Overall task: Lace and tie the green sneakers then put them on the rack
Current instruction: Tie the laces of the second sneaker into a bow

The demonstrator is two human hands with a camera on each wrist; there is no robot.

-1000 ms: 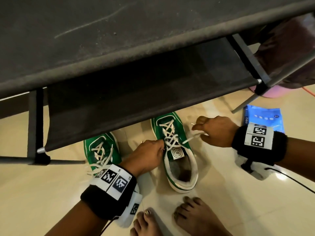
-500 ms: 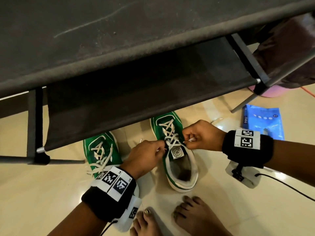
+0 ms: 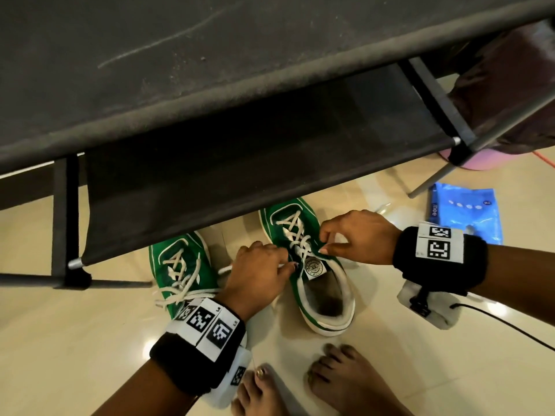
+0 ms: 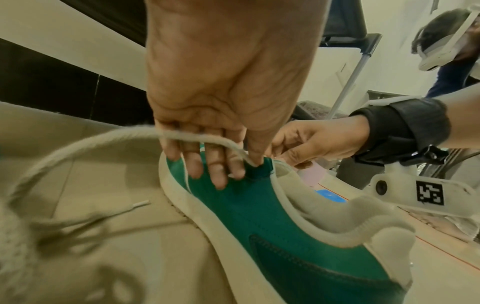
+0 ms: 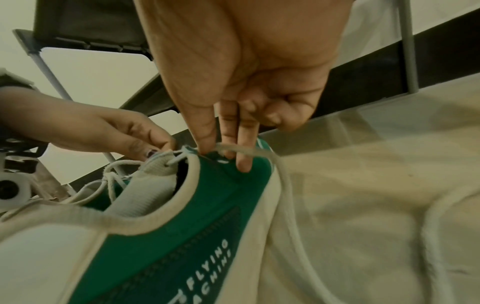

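Left hand point(image 3: 258, 273) closed on cream cotton lace end point(image 4: 85, 142), pinched at top eyelet of green suede sneaker with white sole point(image 3: 309, 271). Right hand point(image 3: 357, 235) closed on opposite lace end point(image 5: 259, 153), pinched across sneaker tongue from left hand. Sneaker stood on beige tiled floor point(image 3: 75, 340), between both hands. Second green sneaker point(image 3: 183, 265) loosely laced, just beyond left wrist. Dark fabric shoe rack point(image 3: 240, 151) above both hands.

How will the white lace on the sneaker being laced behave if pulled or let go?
Likely floppy: the white lace sags in a loose arc from the left hand. Probably grippy, since it looks woven and fuzzy where the right hand pinches it. Pulling may drag the light green sneaker across the glossy floor.
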